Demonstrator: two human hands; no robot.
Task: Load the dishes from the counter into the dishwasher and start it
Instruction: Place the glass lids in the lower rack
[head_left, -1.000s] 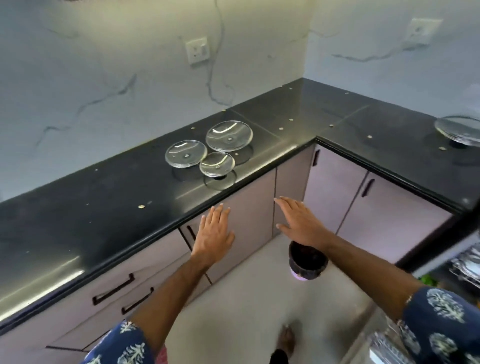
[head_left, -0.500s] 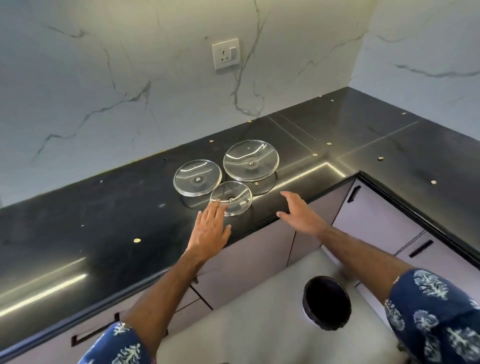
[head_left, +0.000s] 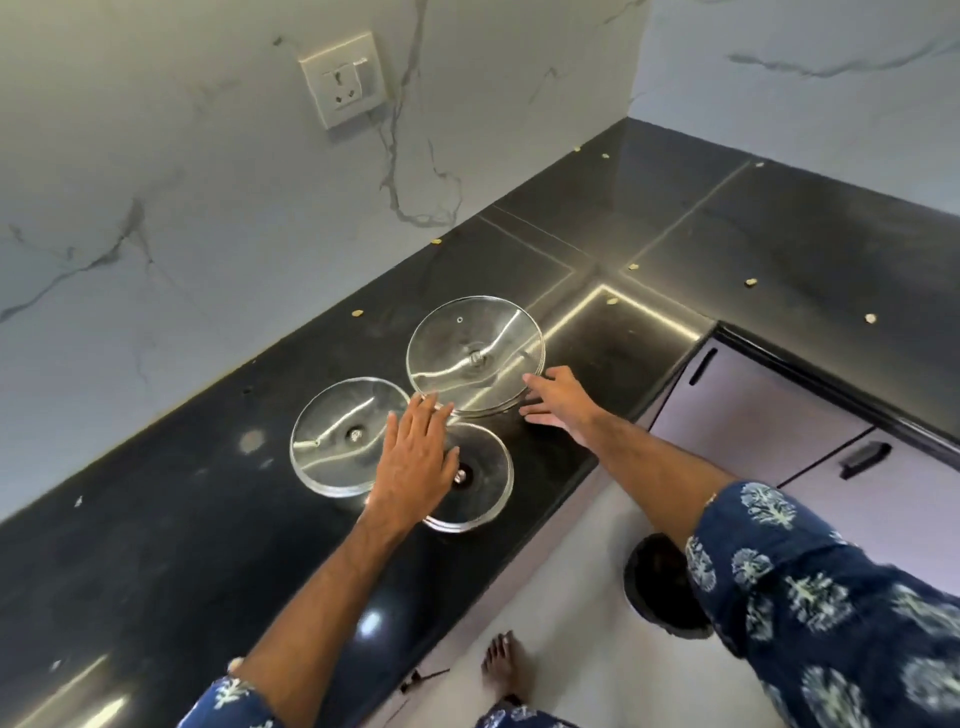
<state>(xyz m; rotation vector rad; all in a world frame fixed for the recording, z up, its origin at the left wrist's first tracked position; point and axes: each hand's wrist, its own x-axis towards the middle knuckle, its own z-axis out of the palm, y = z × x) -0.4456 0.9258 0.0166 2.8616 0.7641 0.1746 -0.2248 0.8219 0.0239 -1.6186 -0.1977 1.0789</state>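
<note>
Three glass pot lids lying upside down in a cluster on the black granite counter (head_left: 156, 545), near its front edge: the largest glass lid (head_left: 475, 358) sitting farthest back and to the right, a medium glass lid (head_left: 337, 436) resting to the left, and the smallest glass lid (head_left: 480, 480) lying nearest the edge, between and in front of the other two. Reaching over that cluster, the left hand (head_left: 415, 462) with fingers straight and close together, palm down, covering the left part of the smallest lid, fingertips arriving at the near rim of the largest one; gripping nothing, and contact with the glass not clear. Stretching in from the right, the right hand (head_left: 558, 402) with fingers extended and thumb spread apart, also holding nothing, fingertips lying just beside the right rim of the largest lid. Showing on both arms, blue floral-print sleeves. Mounted on the marble-patterned wall behind, a white power socket (head_left: 345, 80). Standing on the floor below the counter corner, a black round bin (head_left: 657, 584), partly hidden by the right sleeve, with pale cabinet doors (head_left: 753, 405) beyond it.
</note>
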